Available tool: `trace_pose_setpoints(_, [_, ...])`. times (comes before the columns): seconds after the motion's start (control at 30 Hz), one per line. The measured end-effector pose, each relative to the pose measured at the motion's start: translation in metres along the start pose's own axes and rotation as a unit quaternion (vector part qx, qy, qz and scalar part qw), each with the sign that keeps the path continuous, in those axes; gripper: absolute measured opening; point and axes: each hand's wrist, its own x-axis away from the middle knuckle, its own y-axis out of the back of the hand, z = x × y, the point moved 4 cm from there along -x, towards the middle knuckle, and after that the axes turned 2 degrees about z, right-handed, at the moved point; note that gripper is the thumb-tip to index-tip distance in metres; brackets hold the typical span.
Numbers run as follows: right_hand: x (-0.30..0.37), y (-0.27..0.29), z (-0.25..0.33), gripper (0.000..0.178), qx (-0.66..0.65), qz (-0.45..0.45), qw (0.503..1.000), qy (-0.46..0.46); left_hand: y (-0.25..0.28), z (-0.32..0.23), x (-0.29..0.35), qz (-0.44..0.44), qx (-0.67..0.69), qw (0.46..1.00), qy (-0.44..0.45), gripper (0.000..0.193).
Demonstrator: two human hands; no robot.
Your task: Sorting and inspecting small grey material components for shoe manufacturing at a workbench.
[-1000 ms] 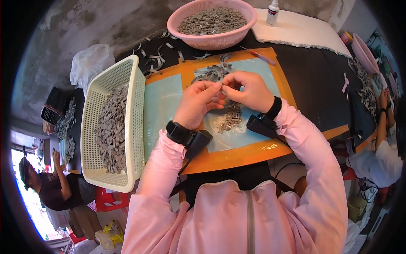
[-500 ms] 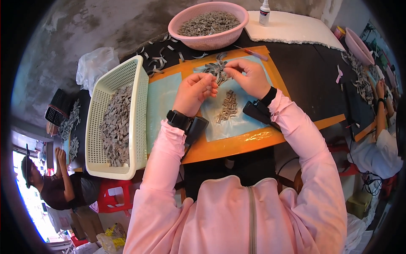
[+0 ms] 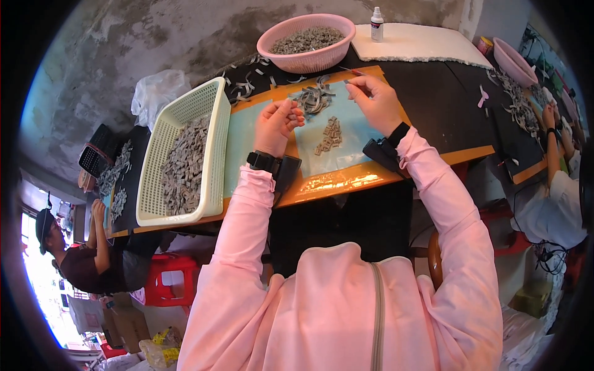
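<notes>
My left hand (image 3: 278, 127) is raised over the left part of a light blue sheet (image 3: 356, 133), its fingers curled and thumb and forefinger pressed together. Whatever it pinches is too small to make out. Over the sheet's right part, my right hand (image 3: 378, 106) has its thumb and forefinger close together, and anything between them cannot be made out. A loose pile of curved grey strips (image 3: 314, 99) lies between the hands. Nearer to me on the sheet sits a smaller heap of short, folded-looking grey-brown pieces (image 3: 330, 136).
Left of the sheet stands a cream perforated basket (image 3: 216, 154) of small grey pieces. A pink basin (image 3: 266, 46) of grey pieces, a foam board (image 3: 427, 46) and a white bottle (image 3: 377, 28) are at the back. People work at both sides; a red stool (image 3: 167, 278) stands lower left.
My hands have moved apart, the right one away from the strip pile toward the right. The whole view has shifted slightly.
</notes>
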Motion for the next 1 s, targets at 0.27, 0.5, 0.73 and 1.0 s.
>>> trace_pose_setpoints(0.27, [0.031,0.030,0.009,0.014,-0.015,-0.016,0.998,-0.051,0.001,-0.014,0.025,0.011,-0.022,1.000,-0.014,0.021])
trace_pose_setpoints(0.5, [0.035,0.034,0.019,0.016,-0.045,-0.023,0.996,-0.068,0.008,-0.024,0.046,-0.005,-0.044,0.999,-0.010,0.021])
trace_pose_setpoints(0.73, [0.039,0.034,0.030,0.017,-0.059,-0.015,0.995,-0.074,0.019,-0.013,0.061,-0.017,-0.059,0.998,0.018,0.023])
trace_pose_setpoints(1.0, [0.042,0.028,0.036,0.016,-0.068,0.005,0.995,-0.074,0.025,-0.009,0.066,-0.020,-0.055,0.998,0.025,0.022])
